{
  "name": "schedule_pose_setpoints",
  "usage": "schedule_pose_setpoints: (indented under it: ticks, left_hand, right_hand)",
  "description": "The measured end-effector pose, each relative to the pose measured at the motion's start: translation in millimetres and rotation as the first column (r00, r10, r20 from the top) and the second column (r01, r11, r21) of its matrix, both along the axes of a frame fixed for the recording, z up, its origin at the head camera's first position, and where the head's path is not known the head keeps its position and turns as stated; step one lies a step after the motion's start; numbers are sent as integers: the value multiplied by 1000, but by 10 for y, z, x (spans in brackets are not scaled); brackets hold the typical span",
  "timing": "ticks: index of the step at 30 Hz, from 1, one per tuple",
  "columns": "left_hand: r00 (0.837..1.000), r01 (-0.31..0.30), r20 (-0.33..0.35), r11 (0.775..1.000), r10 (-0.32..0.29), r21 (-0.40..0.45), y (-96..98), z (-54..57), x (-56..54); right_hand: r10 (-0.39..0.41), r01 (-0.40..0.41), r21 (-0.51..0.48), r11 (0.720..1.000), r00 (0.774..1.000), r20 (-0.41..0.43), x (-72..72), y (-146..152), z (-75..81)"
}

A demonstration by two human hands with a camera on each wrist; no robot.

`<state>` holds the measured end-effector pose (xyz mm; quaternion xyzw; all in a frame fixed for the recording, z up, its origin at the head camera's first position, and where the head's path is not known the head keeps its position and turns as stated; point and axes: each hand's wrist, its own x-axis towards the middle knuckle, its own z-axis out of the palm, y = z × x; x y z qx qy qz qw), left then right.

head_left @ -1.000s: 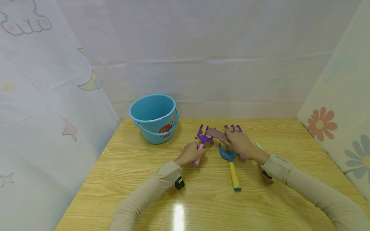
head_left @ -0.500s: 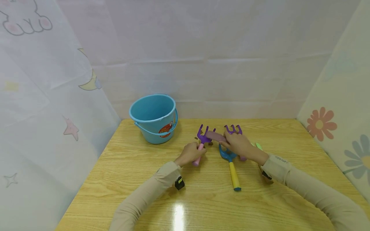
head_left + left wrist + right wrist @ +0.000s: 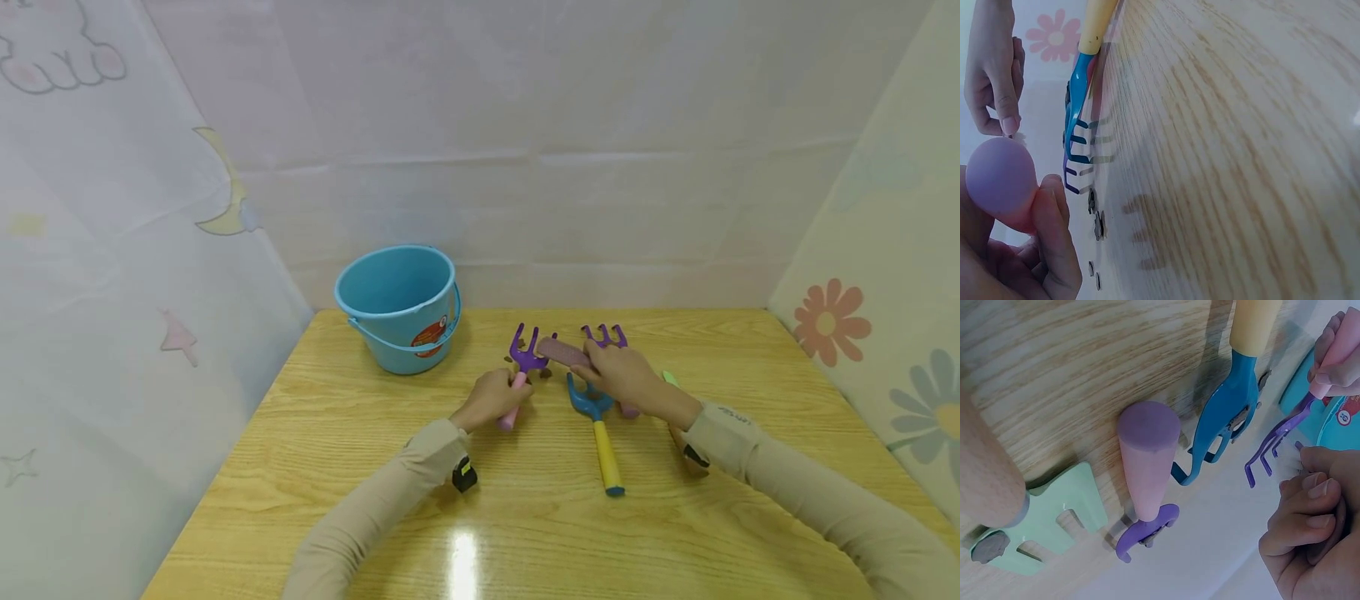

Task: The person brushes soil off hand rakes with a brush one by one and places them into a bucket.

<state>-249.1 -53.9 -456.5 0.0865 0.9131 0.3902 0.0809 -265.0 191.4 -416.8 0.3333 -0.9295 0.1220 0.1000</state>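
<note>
My left hand grips the pink handle of a small purple hand rake, its tines pointing away. Seen end-on in the left wrist view, the handle's round butt sticks out between thumb and fingers. My right hand holds a flat, oblong mauve brush-like thing with a textured face, its far end overlapping the purple tines. Fingers curl round it in the right wrist view, hiding most of it. Dark brown flakes lie on the table beneath the rake.
Left of the rake stands a light blue bucket. A blue rake with a yellow handle lies near my right hand, beside a second purple rake. The green rake is partly behind my right forearm. Brown lumps cling to it.
The mauve brush-like thing dips slightly over the purple tines half a second ago, then shifts slightly right and tilts its textured face up. My left hand keeps its grip, almost still.
</note>
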Motion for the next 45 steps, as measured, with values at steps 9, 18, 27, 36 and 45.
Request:
schedule_pose_setpoints:
  ticks: [9,18,27,36,45]
  left_hand:
    - [999,-5,33,999,4,37,-24,11,-1]
    - [999,-17,27,999,17,27,-59,61,-37]
    - [999,-37,30,998,35,48,-96,73,-67]
    - [1000,-18,26,1000,18,17,-157,132,-116]
    - [1000,-14,-13,1000,14,3,-197,235,-111]
  right_hand:
    - [-33,32,9,999,998,59,20,18,35]
    - [-27,26,20,999,998,50,4,73,13]
    - [-19,18,12,1000,999,30,-14,114,-19]
    - [1,-1,-3,1000,1000,-5,14,131,-10]
    - [-29,29,10,1000,999,38,-2,171,-40]
